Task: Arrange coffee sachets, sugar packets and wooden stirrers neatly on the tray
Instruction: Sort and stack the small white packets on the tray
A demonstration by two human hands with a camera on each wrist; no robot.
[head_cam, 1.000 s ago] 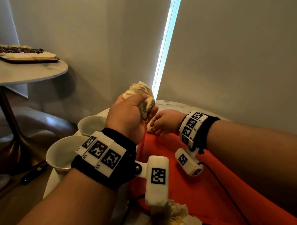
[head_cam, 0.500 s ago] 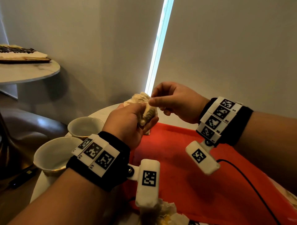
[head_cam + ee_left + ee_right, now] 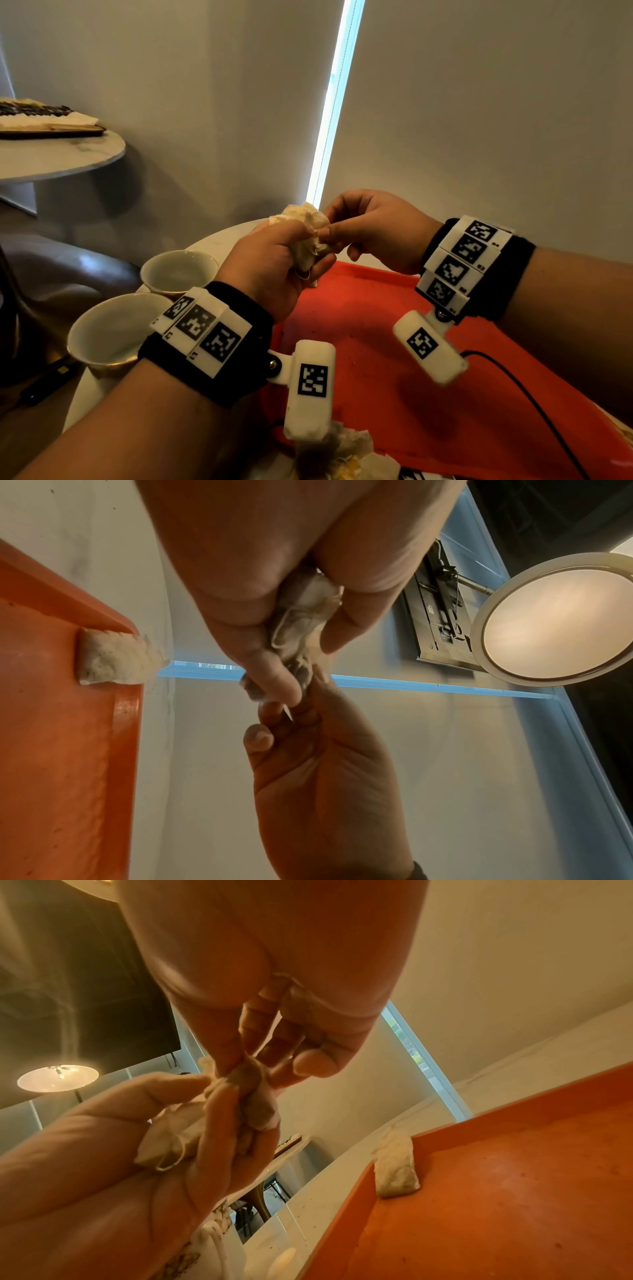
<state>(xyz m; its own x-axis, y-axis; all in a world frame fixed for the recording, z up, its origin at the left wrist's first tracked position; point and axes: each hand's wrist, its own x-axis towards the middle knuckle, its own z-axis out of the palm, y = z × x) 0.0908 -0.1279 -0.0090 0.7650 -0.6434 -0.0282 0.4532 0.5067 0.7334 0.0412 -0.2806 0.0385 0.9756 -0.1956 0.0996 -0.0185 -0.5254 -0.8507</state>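
Observation:
Above the orange tray [image 3: 376,342], my left hand [image 3: 291,253] grips a crumpled wad of pale paper [image 3: 305,219], which bulges out over the fist. My right hand [image 3: 339,233] meets it from the right. The right thumb and forefinger pinch a stained end of that wad [image 3: 257,1099] against the left fingers. In the left wrist view the wad [image 3: 301,620] sits between the curled left fingers, with the right hand [image 3: 304,710] just past it. A torn, stained paper sachet [image 3: 397,1167] lies over the tray's far left corner [image 3: 113,658]. No stirrers are in view.
Two white cups [image 3: 178,270] [image 3: 113,332] stand on the round table left of the tray. More crumpled paper [image 3: 342,455] lies at the tray's near edge. A black cable [image 3: 513,383] crosses the tray. A second round table [image 3: 58,154] with a loaded tray [image 3: 44,120] stands at the far left.
My right hand has risen from the tray's far edge to the wad and now pinches it. The left hand keeps holding the wad in about the same place.

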